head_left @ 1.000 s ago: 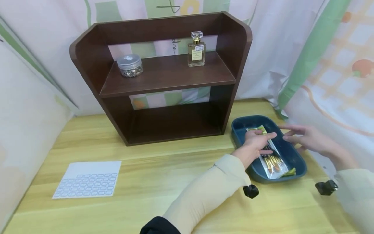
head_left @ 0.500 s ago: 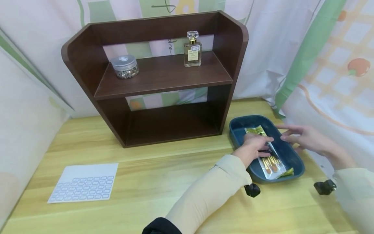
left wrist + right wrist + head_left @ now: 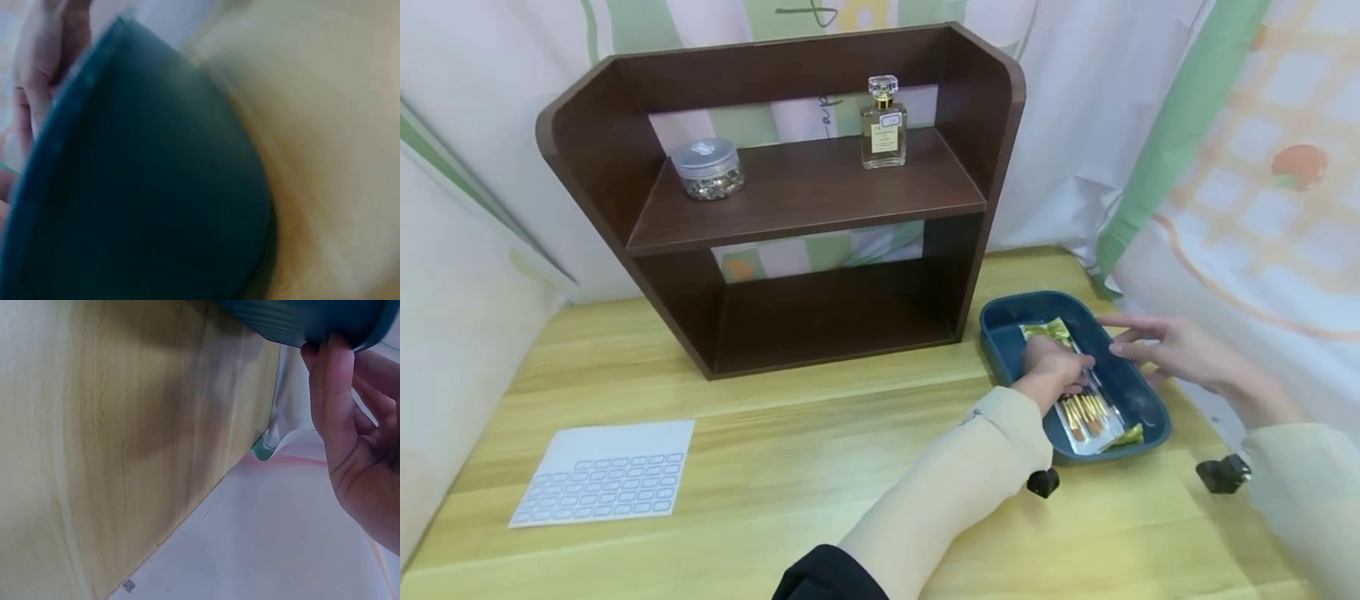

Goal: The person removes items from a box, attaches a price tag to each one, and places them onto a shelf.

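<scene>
In the head view, a dark blue tray (image 3: 1131, 392) stands on the table right of the shelf. Inside it lies a clear packet of brushes (image 3: 1086, 417) with gold ferrules, brown tips and green-gold ends. My left hand (image 3: 1051, 365) reaches over the tray's near left side; its bent fingers and thumb pinch the packet around its middle and hide part of it. The left wrist view is mostly filled by the tray's outer wall (image 3: 169, 162). At the tray's right side, my right hand (image 3: 1180, 354) has its fingers extended, fingertips touching the outer wall below the rim in the right wrist view.
A dark brown two-tier shelf (image 3: 805, 200) stands behind. On its upper tier are a clear lidded jar (image 3: 709, 171) and a perfume bottle (image 3: 883, 125). A label sheet (image 3: 602, 473) lies at the left of the table (image 3: 760, 467). Patterned curtains (image 3: 1247, 208) hang around.
My left hand has lowered onto the packet, and its spread fingers have drawn in around it. My right hand keeps its place at the tray's edge. The head view has shifted slightly.
</scene>
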Tool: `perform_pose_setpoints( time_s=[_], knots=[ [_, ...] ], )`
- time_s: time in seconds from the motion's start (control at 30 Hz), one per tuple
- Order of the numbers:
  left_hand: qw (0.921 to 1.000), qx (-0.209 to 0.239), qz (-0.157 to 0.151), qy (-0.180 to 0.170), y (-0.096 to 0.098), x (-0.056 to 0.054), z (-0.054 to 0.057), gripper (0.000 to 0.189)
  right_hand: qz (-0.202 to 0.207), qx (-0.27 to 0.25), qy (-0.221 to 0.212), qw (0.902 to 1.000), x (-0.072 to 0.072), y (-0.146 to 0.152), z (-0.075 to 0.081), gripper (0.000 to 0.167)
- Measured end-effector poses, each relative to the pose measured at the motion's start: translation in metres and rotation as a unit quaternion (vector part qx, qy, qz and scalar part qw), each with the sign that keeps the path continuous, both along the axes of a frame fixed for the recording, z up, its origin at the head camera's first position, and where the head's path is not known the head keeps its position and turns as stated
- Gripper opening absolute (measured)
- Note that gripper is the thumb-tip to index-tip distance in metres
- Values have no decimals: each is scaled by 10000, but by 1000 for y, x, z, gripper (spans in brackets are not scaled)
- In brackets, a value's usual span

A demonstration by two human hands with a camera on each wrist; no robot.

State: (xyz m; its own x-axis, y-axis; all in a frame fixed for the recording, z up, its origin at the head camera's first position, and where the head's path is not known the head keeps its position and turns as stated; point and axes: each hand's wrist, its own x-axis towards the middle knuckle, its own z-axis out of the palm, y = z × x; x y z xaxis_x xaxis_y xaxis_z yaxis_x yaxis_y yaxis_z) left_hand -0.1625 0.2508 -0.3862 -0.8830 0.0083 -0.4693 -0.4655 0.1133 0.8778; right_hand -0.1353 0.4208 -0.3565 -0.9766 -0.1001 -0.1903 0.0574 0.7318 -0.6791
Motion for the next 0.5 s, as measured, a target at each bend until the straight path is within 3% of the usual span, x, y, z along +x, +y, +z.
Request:
perform_pose_setpoints(
  time_s=[0.23,0.37,0.5],
  knots=[
    [9918,-1219,-262,277,4,-7,-6,29,29,-116,-52,9999,-2,-5,1,55],
    [9779,-1942,-526,563,9,-9,-9,31,-54,-225,-128,9997,-1,-5,1,55],
    [9666,-2330,-817,688,15,-9,-8,31,-103,-310,-103,9994,2,0,2,54]
  ],
)
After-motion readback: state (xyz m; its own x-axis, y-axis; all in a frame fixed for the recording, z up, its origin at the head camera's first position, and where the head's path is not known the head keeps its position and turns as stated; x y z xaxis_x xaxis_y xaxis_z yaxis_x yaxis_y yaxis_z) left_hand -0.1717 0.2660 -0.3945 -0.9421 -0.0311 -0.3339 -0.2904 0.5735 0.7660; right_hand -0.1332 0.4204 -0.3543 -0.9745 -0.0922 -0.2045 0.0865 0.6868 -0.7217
